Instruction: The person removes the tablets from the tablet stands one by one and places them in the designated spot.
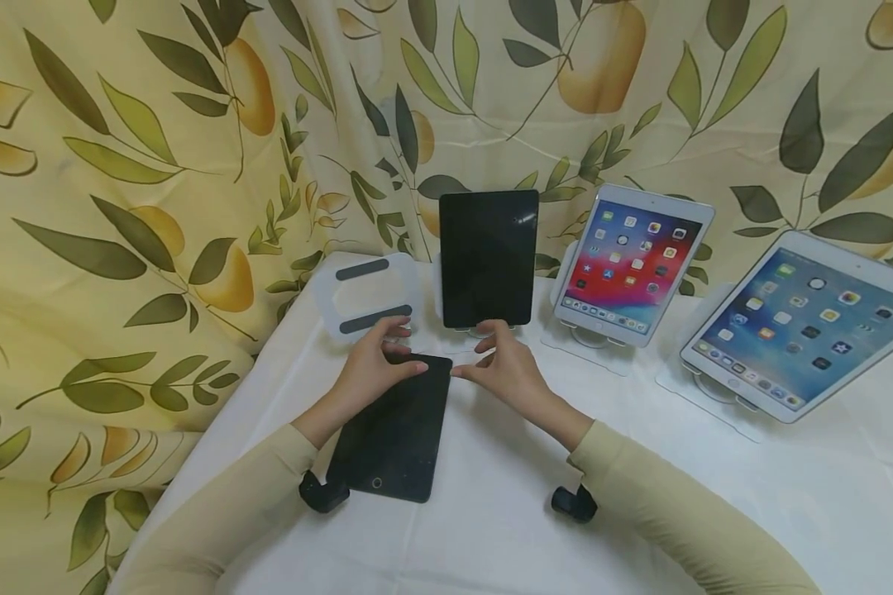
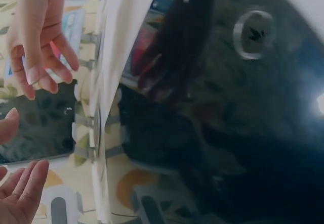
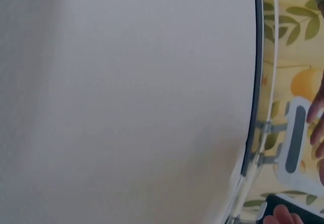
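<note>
A black tablet [image 1: 394,438] with a round home button lies flat on the white tablecloth; its glossy screen fills much of the left wrist view. Over its far end is my left hand [image 1: 368,364], fingers loosely bent and thumb apart, holding nothing. Just right of that tablet hovers my right hand [image 1: 509,372], also without anything in it, its fingers spread and slightly curved. Its fingertips overlap the lower edge of another black tablet [image 1: 489,260], which leans upright on a stand. Close behind my left fingers stands a bare white stand [image 1: 327,302] with two grey pads.
To the right, a white tablet [image 1: 632,264] with a red and blue lit screen leans on a clear stand. Farther right is a larger white tablet [image 1: 804,330] with a blue lit screen. A leaf-and-fruit patterned curtain [image 1: 446,99] hangs behind the white-covered table [image 1: 521,512].
</note>
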The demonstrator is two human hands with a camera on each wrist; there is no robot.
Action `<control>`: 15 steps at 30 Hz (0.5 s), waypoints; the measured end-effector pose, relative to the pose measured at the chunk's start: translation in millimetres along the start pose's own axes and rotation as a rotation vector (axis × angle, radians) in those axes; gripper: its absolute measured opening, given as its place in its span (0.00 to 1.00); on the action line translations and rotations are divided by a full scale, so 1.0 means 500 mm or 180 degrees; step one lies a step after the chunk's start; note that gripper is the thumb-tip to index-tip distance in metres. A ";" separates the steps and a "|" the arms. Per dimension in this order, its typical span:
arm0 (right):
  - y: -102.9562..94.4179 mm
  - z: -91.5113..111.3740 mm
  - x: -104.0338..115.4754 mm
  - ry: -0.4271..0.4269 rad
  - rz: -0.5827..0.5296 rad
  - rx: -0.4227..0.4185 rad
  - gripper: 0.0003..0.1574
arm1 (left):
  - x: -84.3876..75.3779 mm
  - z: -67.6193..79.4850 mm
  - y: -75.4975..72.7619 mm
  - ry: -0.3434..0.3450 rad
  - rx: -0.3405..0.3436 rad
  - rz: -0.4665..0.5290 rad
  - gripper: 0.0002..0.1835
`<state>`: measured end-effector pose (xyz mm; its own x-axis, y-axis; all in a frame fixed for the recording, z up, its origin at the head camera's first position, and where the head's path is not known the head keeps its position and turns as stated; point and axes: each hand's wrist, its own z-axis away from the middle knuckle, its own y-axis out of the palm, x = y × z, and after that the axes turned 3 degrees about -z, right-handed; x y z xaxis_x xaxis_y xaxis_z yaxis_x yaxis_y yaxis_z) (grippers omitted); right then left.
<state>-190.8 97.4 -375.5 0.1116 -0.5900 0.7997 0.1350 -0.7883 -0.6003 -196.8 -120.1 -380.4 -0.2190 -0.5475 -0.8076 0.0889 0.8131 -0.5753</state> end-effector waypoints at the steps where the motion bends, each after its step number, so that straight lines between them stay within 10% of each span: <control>1: -0.001 -0.001 -0.001 -0.0035 -0.0009 -0.0040 0.50 | -0.004 -0.003 0.002 0.0017 -0.0033 0.0002 0.38; 15: -0.037 -0.030 -0.027 -0.0489 0.0019 -0.0796 0.50 | -0.032 -0.058 0.038 0.0435 -0.0703 0.0445 0.37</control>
<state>-209.6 117.4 -375.0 0.2620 -0.5762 0.7741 -0.1109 -0.8148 -0.5690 -220.0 -90.3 -374.4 -0.3498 -0.4077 -0.8434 -0.0830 0.9103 -0.4056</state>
